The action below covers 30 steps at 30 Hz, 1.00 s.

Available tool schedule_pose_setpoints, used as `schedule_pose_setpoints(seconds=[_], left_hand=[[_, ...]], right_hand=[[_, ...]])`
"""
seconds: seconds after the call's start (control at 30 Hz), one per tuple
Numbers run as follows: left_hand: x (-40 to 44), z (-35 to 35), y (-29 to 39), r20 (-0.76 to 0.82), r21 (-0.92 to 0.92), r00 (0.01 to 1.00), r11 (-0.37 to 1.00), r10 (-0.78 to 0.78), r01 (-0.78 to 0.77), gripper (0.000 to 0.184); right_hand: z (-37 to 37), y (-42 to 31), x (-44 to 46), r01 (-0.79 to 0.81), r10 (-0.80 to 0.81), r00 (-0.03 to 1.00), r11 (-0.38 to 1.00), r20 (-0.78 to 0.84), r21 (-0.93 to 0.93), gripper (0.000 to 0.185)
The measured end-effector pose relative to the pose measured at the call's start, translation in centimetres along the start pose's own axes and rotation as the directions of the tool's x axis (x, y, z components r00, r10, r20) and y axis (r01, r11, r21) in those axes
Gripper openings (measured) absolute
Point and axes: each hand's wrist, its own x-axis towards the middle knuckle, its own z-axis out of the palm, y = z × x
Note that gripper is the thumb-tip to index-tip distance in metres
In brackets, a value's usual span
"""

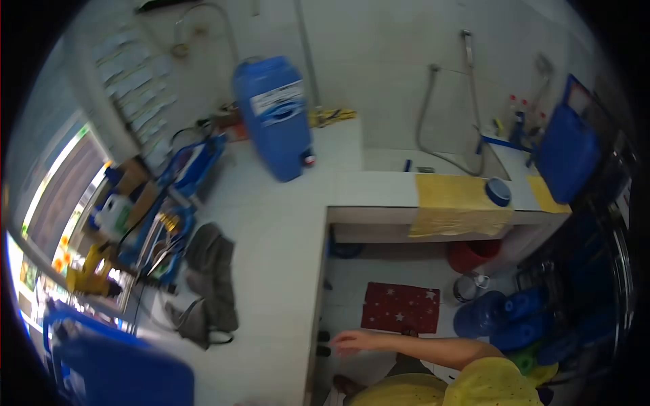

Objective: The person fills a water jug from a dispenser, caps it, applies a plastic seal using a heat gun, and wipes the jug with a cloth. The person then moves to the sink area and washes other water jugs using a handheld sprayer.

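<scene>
Your right hand (349, 342) is bare, with its fingers loose and stretched out, holding nothing you can see. Your left hand is out of view, so you cannot tell about its grip. You have one long white counter (277, 271) nearest your right hand; it is just left of your fingertips in the view. Its long side runs away from you, from the bottom of the view toward the top, and at the far end it turns right.

Count three big blue plastic jugs: one with a white label (271, 128) standing far back on the counter, one at the near left (122, 365), and one at the far right (565, 149). One crumpled grey cloth bundle (215, 271) lies on the counter, its long way going away from you. One yellow plastic sheet (447, 196) hangs over the far ledge, with one round blue lid (497, 193) on it. On the floor lies one red mat with white stars (386, 298), longer from side to side.
</scene>
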Motion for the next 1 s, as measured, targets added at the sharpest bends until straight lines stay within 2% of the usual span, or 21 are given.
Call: schedule_pose_setpoints(seconds=[0.03,0.07,0.1,0.13,0.17,0.2,0.23,0.3,0.37,0.4,0.47,0.5,0.57,0.6,0.63,0.67,0.73,0.83,0.9,0.93,1.0], left_hand=[[0.4,2.2,1.8,0.162,-0.078,0.981,0.993,0.103,-0.092,0.046],[1.7,4.1,4.3,0.174,-0.094,0.976,0.989,0.129,-0.114,0.046],[3.3,6.1,7.7,0.211,-0.200,0.912,0.929,0.352,-0.313,0.045],[4.5,8.2,11.1,0.219,-0.312,0.802,0.819,0.555,-0.482,0.044],[5.5,10.2,13.9,0.222,-0.329,0.793,0.809,0.567,-0.487,0.044],[6.5,12.1,16.7,0.206,-0.370,0.776,0.781,0.597,-0.503,0.043],[7.2,13.9,19.3,0.191,-0.404,0.759,0.755,0.622,-0.517,0.042],[8.0,17.6,24.4,0.190,-0.442,0.762,0.746,0.620,-0.497,0.037],[7.4,21.7,28.2,0.316,-0.457,0.741,0.780,0.592,-0.428,0.047],[7.0,22.7,30.2,0.318,-0.455,0.742,0.781,0.591,-0.427,0.047],[6.8,24.0,34.5,0.363,-0.538,0.569,0.664,0.738,-0.519,0.041],[6.6,24.8,35.6,0.365,-0.518,0.594,0.687,0.717,-0.510,0.041],[5.8,26.4,36.5,0.453,-0.546,0.466,0.650,0.760,-0.529,0.043],[5.4,27.0,36.2,0.483,-0.556,0.469,0.673,0.739,-0.488,0.046],[5.4,27.4,36.1,0.487,-0.491,0.553,0.735,0.676,-0.467,0.046],[5.6,27.6,36.0,0.486,-0.497,0.546,0.730,0.682,-0.469,0.044],[6.2,28.6,34.6,0.484,-0.464,0.576,0.752,0.658,-0.469,0.042],[10.2,28.1,32.0,0.446,-0.283,0.699,0.829,0.559,-0.482,0.044],[14.2,26.9,30.4,0.394,-0.109,0.800,0.887,0.453,-0.448,0.045],[16.5,27.0,28.9,0.355,-0.038,0.859,0.924,0.369,-0.381,0.046],[19.7,26.5,25.0,0.177,0.073,0.953,0.963,0.245,-0.261,0.048]], right_hand=[[-3.9,3.4,-2.0,0.063,-0.108,0.956,0.983,-0.273,-0.171,0.033],[-7.3,4.7,-5.3,0.119,-0.186,0.850,0.979,-0.493,-0.165,0.033],[-10.3,3.4,-9.6,0.204,-0.044,0.760,0.963,-0.648,0.174,0.032],[-14.5,4.6,-12.6,0.427,-0.109,0.656,0.870,-0.747,0.248,0.031],[-17.8,3.1,-16.1,0.350,-0.069,0.429,0.932,-0.901,0.095,0.033],[-23.8,5.7,-18.5,0.370,-0.377,0.170,0.881,-0.911,-0.295,0.038],[-28.9,6.6,-21.5,0.291,-0.553,-0.046,0.789,-0.832,-0.540,0.044],[-35.8,4.6,-27.2,0.029,-0.497,-0.341,0.843,-0.798,-0.538,0.050],[-40.7,2.2,-31.4,-0.251,-0.638,-0.439,0.763,-0.632,-0.595,0.060],[-42.2,1.1,-32.5,-0.250,-0.638,-0.437,0.763,-0.634,-0.596,0.060],[-43.9,-2.3,-33.4,-0.515,-0.670,-0.345,0.721,-0.657,-0.464,0.070],[-44.6,-3.2,-33.6,-0.508,-0.684,-0.319,0.708,-0.656,-0.491,0.070],[-45.8,-3.8,-33.2,-0.709,-0.630,-0.083,0.582,-0.772,-0.399,0.074],[-47.3,-2.8,-33.4,-0.646,-0.725,-0.067,0.555,-0.686,-0.524,0.070],[-49.3,-1.7,-33.4,-0.557,-0.814,-0.054,0.505,-0.578,-0.659,0.065],[-49.9,-1.6,-33.3,-0.521,-0.843,-0.101,0.497,-0.528,-0.694,0.055],[-53.0,-1.0,-32.9,-0.468,-0.893,-0.100,0.432,-0.439,-0.771,0.048],[-49.2,-8.6,-31.2,-0.324,-0.910,-0.051,0.405,-0.411,-0.855,0.051],[-43.5,-14.8,-29.2,-0.147,-0.929,-0.090,0.368,-0.358,-0.918,0.056],[-43.1,-15.4,-27.5,-0.128,-0.935,-0.070,0.355,-0.348,-0.926,0.056],[-42.8,-13.6,-24.0,-0.109,-0.964,-0.159,0.232,-0.213,-0.967,0.055]])
